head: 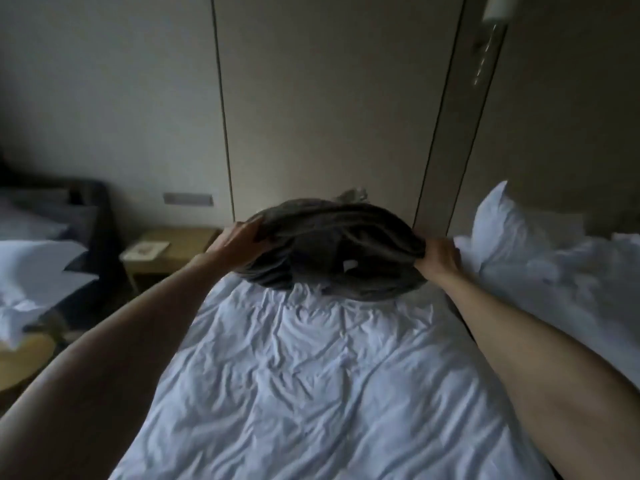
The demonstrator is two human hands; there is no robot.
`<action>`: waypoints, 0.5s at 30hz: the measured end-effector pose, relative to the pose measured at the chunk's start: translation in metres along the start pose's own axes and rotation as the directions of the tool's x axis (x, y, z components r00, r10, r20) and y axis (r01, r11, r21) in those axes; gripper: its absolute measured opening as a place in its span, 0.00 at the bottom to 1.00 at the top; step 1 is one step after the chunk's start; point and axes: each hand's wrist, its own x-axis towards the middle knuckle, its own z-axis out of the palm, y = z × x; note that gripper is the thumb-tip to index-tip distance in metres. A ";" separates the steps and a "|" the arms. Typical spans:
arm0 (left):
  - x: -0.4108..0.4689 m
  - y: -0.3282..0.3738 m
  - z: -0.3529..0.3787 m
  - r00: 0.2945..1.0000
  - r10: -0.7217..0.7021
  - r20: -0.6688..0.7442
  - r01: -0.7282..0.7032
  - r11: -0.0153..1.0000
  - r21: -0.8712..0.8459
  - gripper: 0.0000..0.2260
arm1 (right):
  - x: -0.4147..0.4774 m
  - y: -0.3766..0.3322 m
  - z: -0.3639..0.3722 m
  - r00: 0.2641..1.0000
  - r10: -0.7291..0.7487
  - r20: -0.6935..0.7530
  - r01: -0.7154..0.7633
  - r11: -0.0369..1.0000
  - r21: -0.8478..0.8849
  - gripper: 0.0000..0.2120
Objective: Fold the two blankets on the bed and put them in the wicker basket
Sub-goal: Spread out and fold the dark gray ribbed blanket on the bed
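A dark grey blanket is bunched in a mound at the far end of the bed, with a small white label showing on its front. My left hand grips its left edge and my right hand grips its right edge, both arms stretched forward over the white sheet. A bit of paler fringed fabric peeks out behind the mound; whether it is a second blanket I cannot tell. No wicker basket shows.
White pillows and a rumpled duvet lie to the right. A wooden nightstand with a card on it stands left of the bed, and another bed lies further left. A round yellowish surface sits at lower left. Panelled wall behind.
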 end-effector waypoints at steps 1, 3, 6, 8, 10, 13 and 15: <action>-0.025 -0.019 0.028 0.995 -0.021 0.099 0.015 0.998 0.060 0.18 | -0.018 0.017 0.030 1.000 0.006 0.013 -0.006 1.000 -0.019 0.14; -0.081 -0.053 0.088 0.954 -0.026 0.299 -0.013 0.992 0.128 0.18 | -0.058 0.050 0.089 0.988 -0.005 0.153 0.016 0.997 -0.075 0.11; -0.172 -0.096 0.181 0.803 -0.112 0.585 -0.003 0.982 0.191 0.18 | -0.125 0.093 0.176 0.902 -0.045 0.430 0.112 0.985 -0.133 0.12; -0.233 -0.110 0.234 0.678 -0.202 0.707 0.031 0.969 0.247 0.19 | -0.172 0.113 0.225 0.839 -0.037 0.543 0.109 0.989 -0.102 0.13; -0.280 -0.112 0.269 0.606 -0.249 0.755 0.030 0.956 0.292 0.22 | -0.214 0.124 0.259 0.800 0.065 0.597 0.003 0.994 -0.112 0.13; -0.322 -0.116 0.292 0.575 -0.332 0.748 0.057 0.928 0.368 0.22 | -0.254 0.134 0.291 0.777 0.260 0.573 -0.196 0.965 -0.172 0.17; -0.325 -0.124 0.288 0.635 -0.365 0.681 0.132 0.920 0.370 0.18 | -0.258 0.138 0.295 0.779 0.366 0.509 -0.293 0.930 -0.220 0.19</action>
